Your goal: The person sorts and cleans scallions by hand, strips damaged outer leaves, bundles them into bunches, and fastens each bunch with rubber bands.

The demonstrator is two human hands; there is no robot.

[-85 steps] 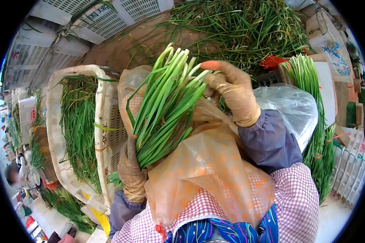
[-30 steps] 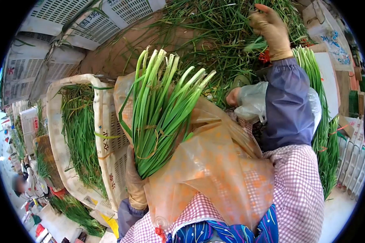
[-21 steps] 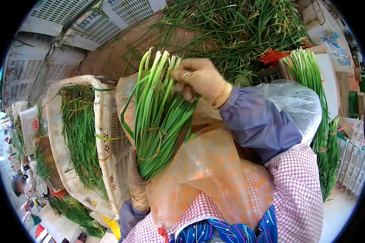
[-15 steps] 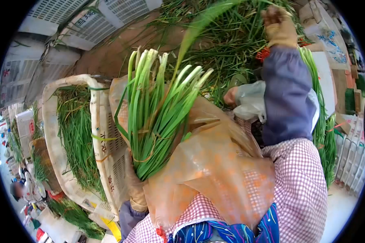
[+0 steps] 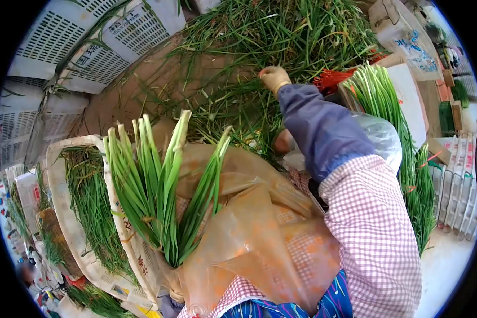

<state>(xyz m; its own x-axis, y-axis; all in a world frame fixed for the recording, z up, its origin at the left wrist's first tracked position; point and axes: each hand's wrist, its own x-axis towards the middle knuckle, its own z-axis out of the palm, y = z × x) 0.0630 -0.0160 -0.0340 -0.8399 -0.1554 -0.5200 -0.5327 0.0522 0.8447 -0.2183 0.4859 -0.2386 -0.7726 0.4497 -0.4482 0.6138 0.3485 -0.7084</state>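
Observation:
A bunch of garlic chives lies over my lap, its pale cut ends pointing up and fanned into separate clumps. My left hand, in a tan glove, grips the bunch low on its leafy part; the leaves and the apron hide most of its fingers. My right hand, also gloved, is stretched out over the loose trimmed leaves on the ground. Its fingers are curled together, and whatever they might hold is too small to make out. A translucent orange-patterned plastic apron covers my lap.
On the left stands a white crate with green leaves inside. Tied garlic chives lie at the right beside red ties. White perforated crates line the upper left. A clear plastic bag shows behind my right sleeve.
My right hand has come down and left from the upper right, and the long leaf trailing near it is gone. The bunch has tilted left and spread into clumps. My view has shifted slightly.

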